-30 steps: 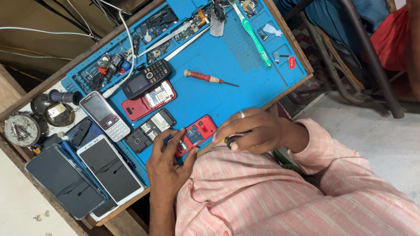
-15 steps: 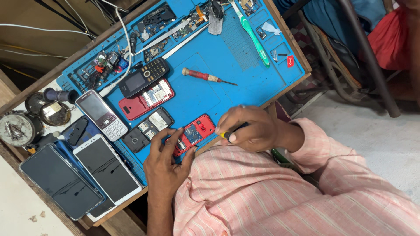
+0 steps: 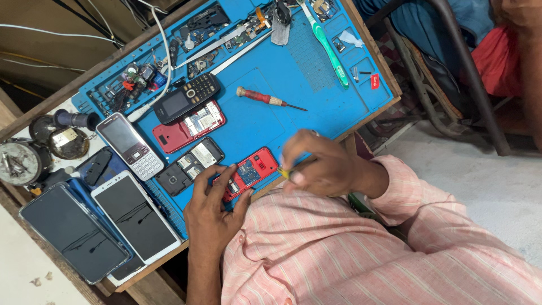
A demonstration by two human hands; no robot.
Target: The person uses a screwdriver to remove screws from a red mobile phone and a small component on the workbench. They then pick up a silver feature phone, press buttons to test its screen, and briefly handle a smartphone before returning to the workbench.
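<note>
lifting slightly off the opened red phone (image 3: 248, 172) since a moment ago, the right hand (image 3: 322, 166) stays pinched on a small yellow-tipped tool (image 3: 284, 173) beside it, while the left hand (image 3: 217, 203) still steadies the phone at the blue mat's (image 3: 316, 101) near edge.

Wooden bench (image 3: 42, 121), bearing blue mat (image 3: 316, 99). On mat: red screwdriver (image 3: 265, 99), green toothbrush (image 3: 327, 48), opened phones. Mat's far edge: small parts, seemingly circuit boards. Left end: two smartphones (image 3: 107, 226).
</note>
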